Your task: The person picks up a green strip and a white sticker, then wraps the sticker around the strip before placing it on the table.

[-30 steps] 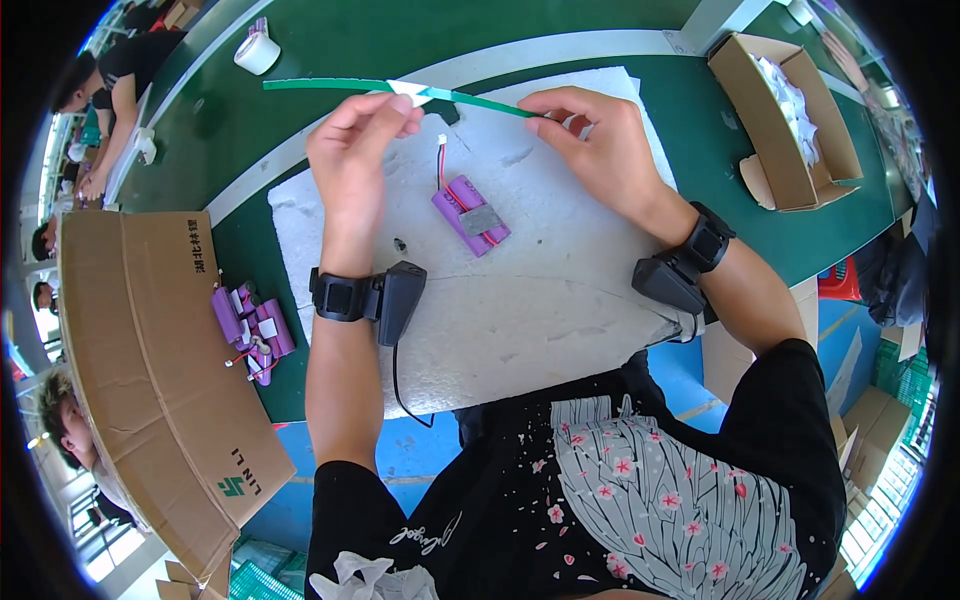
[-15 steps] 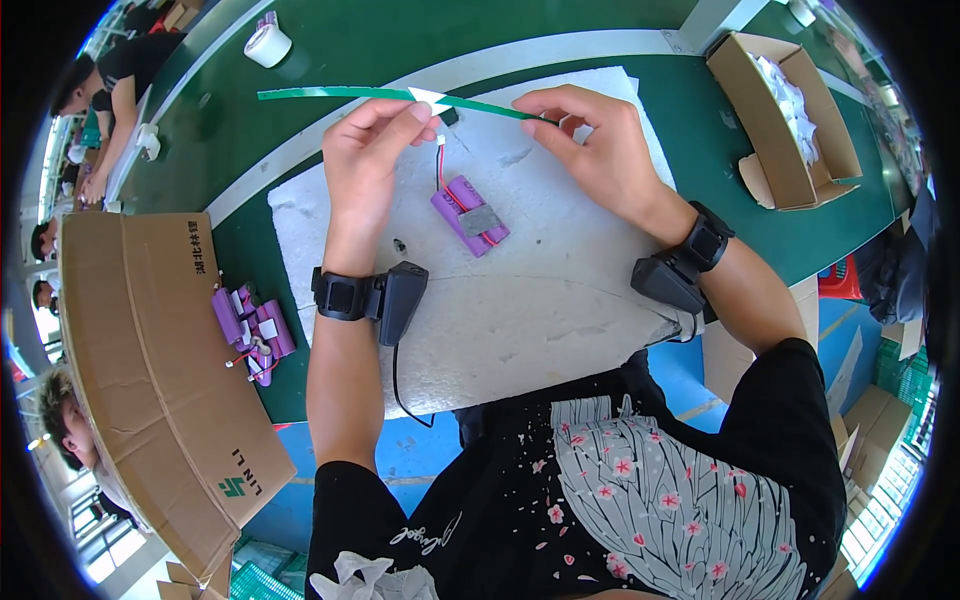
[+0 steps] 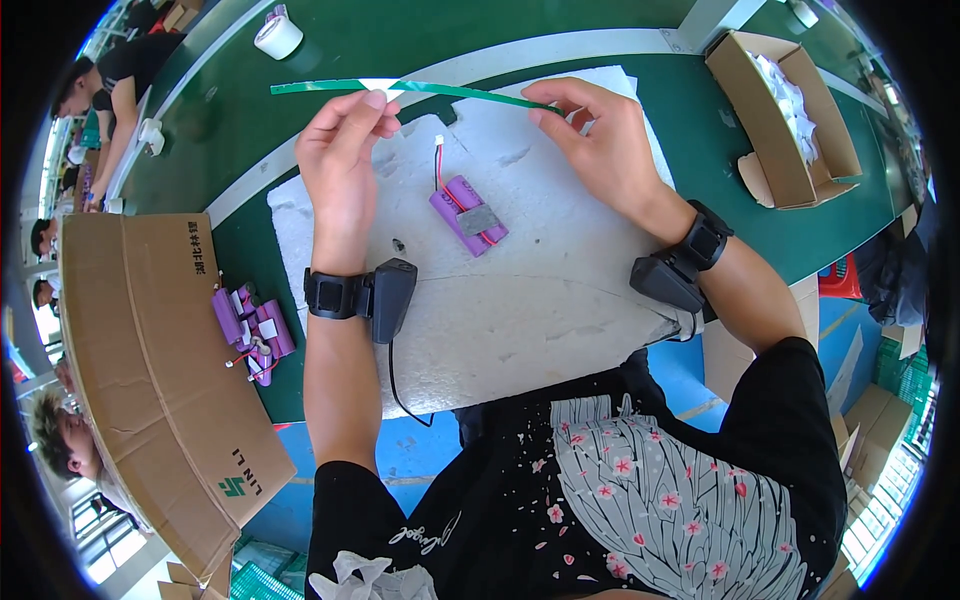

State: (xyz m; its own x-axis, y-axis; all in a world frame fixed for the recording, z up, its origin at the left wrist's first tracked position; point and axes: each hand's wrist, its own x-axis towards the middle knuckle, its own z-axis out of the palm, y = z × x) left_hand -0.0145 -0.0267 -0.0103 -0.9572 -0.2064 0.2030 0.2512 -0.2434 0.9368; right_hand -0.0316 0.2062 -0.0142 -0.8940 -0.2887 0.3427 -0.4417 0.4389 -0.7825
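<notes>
A long thin green strip (image 3: pixel 462 91) is stretched above the far part of a whitish slab (image 3: pixel 520 330). My left hand (image 3: pixel 338 165) pinches it at a white patch (image 3: pixel 380 86) between thumb and forefinger, and the strip's left end sticks out beyond. The right end sits between the thumb and fingers of my right hand (image 3: pixel 605 145). Below the strip, a purple battery pack (image 3: pixel 460 200) lies on the slab with a grey pad on it. Its red and black wires lead up to a small white connector (image 3: pixel 438 141).
Several purple battery packs (image 3: pixel 253 325) lie left of the slab, beside a large cardboard box (image 3: pixel 150 370). An open carton (image 3: pixel 745 110) with white pieces stands at the far right. A white roll (image 3: pixel 277 38) sits at the far left. People are at the left edge.
My left hand has slid left along the strip, with the white patch moving left too. The right hand has shifted only slightly. The battery pack stays in place.
</notes>
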